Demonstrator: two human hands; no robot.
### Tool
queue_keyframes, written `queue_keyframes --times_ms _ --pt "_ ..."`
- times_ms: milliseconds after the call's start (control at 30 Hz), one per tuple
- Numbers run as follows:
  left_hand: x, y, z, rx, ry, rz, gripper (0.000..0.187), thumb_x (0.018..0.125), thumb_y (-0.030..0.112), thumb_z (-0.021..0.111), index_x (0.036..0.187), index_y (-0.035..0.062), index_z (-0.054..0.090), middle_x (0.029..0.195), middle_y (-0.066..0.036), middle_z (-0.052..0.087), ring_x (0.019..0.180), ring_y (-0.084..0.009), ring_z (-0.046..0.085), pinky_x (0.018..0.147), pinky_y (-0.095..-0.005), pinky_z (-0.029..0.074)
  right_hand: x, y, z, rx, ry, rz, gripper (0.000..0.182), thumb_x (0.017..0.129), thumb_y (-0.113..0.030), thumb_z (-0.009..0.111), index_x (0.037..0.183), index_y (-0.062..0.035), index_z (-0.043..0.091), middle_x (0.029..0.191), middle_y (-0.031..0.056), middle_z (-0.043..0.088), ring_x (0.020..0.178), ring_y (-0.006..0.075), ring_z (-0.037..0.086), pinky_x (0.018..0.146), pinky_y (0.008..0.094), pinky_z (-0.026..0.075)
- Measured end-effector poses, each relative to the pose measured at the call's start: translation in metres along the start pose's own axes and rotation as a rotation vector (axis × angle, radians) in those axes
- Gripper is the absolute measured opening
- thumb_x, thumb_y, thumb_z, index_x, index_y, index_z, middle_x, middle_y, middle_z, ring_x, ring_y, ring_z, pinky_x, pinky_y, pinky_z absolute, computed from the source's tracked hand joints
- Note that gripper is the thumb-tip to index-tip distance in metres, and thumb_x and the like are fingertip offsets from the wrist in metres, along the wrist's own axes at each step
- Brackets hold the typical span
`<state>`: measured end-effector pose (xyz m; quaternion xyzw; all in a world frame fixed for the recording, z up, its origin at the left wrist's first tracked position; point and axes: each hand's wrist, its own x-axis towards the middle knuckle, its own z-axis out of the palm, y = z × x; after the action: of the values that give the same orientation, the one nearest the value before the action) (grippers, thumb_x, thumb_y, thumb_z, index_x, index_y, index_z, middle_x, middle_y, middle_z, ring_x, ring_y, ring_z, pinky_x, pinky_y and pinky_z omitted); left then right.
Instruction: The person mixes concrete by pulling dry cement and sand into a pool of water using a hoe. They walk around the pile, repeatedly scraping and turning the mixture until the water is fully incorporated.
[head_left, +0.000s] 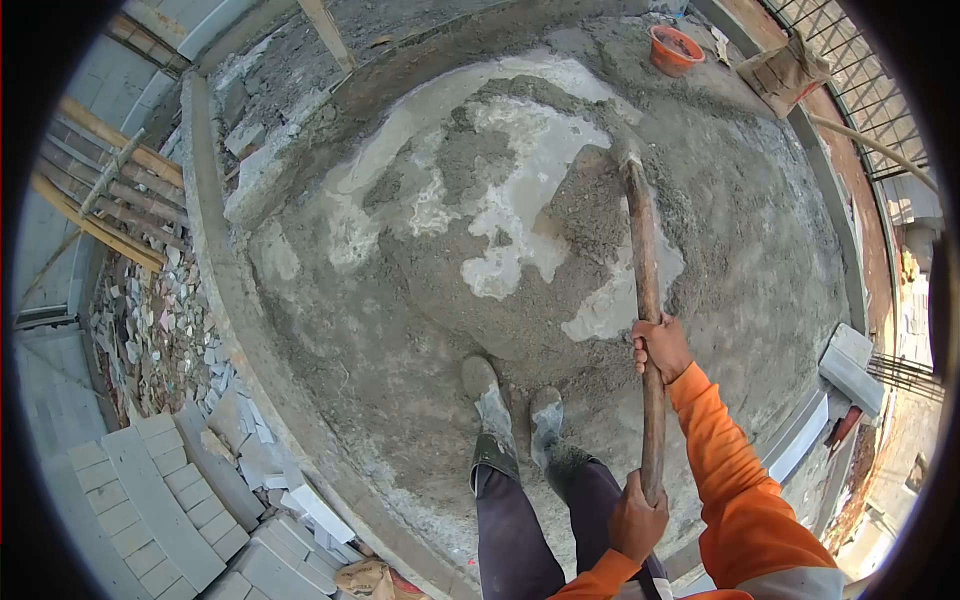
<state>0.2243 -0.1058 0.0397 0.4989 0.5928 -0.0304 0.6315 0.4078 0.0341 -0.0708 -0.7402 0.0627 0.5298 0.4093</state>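
Note:
I stand in muddy rubber boots (492,420) on a wide heap of grey sand and cement mix (480,220) with pale wet patches. Both hands grip a long wooden tool handle (645,250). Its far end (628,160) is sunk in the mix, so the tool head is hidden. My right hand (660,345), in an orange sleeve, is closed around the middle of the handle. My left hand (637,520) is closed around its near end, beside my right leg.
An orange bucket (675,48) and a torn paper bag (785,70) sit at the far edge. A concrete curb (215,270) bounds the left side, with rubble (150,320), planks (100,180) and stacked grey pavers (150,500) beyond. Concrete blocks (850,365) lie at the right.

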Motion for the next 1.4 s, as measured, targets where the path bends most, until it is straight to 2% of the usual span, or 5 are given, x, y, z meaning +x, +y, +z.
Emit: queue_keyframes --times_ms 433,633,733,1167,1400 --pt "0.19 -0.12 -0.149 0.453 0.278 0.573 0.021 0.079 0.013 0.066 0.097 0.0052 0.059 0.077 -0.021 0.065 0.069 -0.0408 0.064 0.062 -0.0479 0.051 0.012 -0.023 0.127 0.513 0.173 -0.344 0.022 0.08 -0.002 0.059 0.094 -0.0023 0.042 0.058 0.0059 0.049 0.04 0.0158 0.048 0.037 0.0328 0.043" --pt "0.104 -0.063 -0.19 0.519 -0.043 0.755 0.028 0.071 0.012 0.075 0.095 0.0063 0.062 0.074 -0.017 0.066 0.066 -0.0341 0.067 0.057 -0.0397 0.054 -0.077 -0.013 0.035 0.9 0.006 -0.207 0.011 0.082 -0.003 0.059 0.078 -0.0034 0.049 0.059 0.0087 0.051 0.042 0.02 0.051 0.041 0.0381 0.047" --pt "0.054 -0.028 -0.179 0.463 -0.328 0.518 0.031 0.073 0.014 0.074 0.099 0.0047 0.061 0.074 -0.018 0.066 0.067 -0.0356 0.067 0.058 -0.0437 0.054 -0.108 0.011 -0.009 1.008 0.207 -0.139 0.013 0.081 -0.003 0.058 0.072 -0.0044 0.048 0.059 0.0072 0.049 0.042 0.019 0.05 0.039 0.036 0.045" --pt "0.01 0.073 0.144 0.788 -0.672 -0.082 0.031 0.083 0.02 0.061 0.109 0.0033 0.056 0.09 -0.024 0.066 0.086 -0.0429 0.064 0.071 -0.0489 0.052 -0.033 0.113 -0.344 1.288 0.205 0.242 0.015 0.08 -0.005 0.053 0.073 -0.0138 0.042 0.055 -0.0006 0.038 0.038 0.0124 0.036 0.035 0.0321 0.035" --pt "0.171 0.119 0.394 0.966 -0.225 0.478 0.03 0.076 0.014 0.067 0.101 0.0051 0.054 0.075 -0.022 0.065 0.064 -0.0424 0.063 0.057 -0.0514 0.051 0.197 0.019 -0.529 0.92 0.225 -0.125 0.014 0.082 -0.006 0.058 0.089 -0.0062 0.046 0.063 0.0049 0.049 0.049 0.0159 0.051 0.043 0.0325 0.045"
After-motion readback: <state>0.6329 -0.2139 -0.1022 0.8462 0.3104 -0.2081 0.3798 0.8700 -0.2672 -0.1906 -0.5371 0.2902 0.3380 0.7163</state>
